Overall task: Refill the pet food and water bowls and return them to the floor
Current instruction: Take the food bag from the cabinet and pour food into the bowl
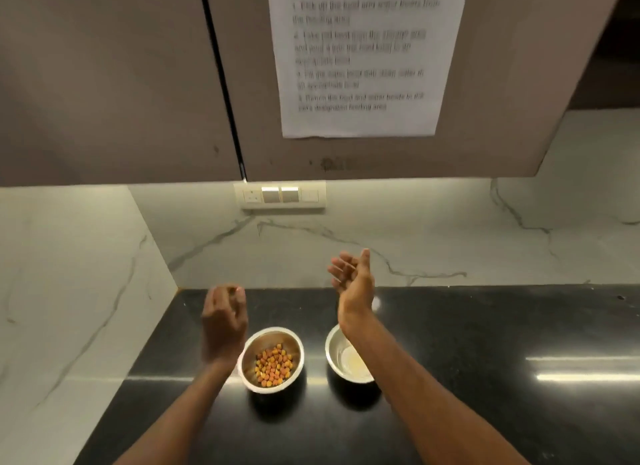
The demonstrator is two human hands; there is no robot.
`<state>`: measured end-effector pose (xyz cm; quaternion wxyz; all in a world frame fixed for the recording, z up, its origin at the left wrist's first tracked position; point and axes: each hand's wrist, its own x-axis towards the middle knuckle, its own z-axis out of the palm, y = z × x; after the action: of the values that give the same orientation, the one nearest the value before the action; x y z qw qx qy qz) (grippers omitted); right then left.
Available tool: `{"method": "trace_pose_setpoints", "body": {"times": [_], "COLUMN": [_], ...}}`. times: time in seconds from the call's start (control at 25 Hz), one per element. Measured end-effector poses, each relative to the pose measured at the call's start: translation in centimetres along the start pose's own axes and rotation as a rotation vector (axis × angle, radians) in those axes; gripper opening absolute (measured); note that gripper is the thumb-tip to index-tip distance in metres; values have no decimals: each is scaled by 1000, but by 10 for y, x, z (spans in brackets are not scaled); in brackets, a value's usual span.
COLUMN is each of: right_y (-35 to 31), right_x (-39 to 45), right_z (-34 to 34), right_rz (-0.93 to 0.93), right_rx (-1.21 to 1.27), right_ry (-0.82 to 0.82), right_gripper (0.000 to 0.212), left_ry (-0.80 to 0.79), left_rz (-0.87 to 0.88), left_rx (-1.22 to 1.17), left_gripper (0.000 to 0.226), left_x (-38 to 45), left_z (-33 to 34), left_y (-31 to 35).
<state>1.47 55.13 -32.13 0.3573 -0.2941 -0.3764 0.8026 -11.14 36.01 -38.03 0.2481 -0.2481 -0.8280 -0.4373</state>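
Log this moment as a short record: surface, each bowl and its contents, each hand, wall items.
surface: black countertop
left bowl: steel, holds orange and yellow kibble
right bowl: steel, partly behind the right forearm; contents unclear
left hand: raised, empty, blurred
right hand: raised above the bowls, open, empty
wall items: instruction sheet on the cabinet; switch panel below it

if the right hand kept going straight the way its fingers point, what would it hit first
Probably the white marble backsplash: the right hand is raised, open and empty, fingers aimed up and away. Nothing shows between them, though depth is unclear.
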Motion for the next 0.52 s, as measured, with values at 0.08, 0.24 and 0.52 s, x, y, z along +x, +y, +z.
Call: {"method": "trace_pose_setpoints", "body": {"times": [0.08, 0.24, 0.52], "right_y": [-42, -118, -135], "right_x": [-9, -37, -80], "right_z": [55, 125, 123], "right_rz": [29, -49, -41], "right_rx": [325, 692, 586], "right_ry": [-87, -132, -61], "right_gripper": [66, 53, 32], "left_ry": [28, -138, -391], "left_rz": [164, -232, -734], "left_rx": [-131, -525, -1268], "left_gripper": [18, 57, 40], "left_x": [48, 121, 130], "left_z": [-20, -60, -102], "left_y": [50, 145, 190]}}
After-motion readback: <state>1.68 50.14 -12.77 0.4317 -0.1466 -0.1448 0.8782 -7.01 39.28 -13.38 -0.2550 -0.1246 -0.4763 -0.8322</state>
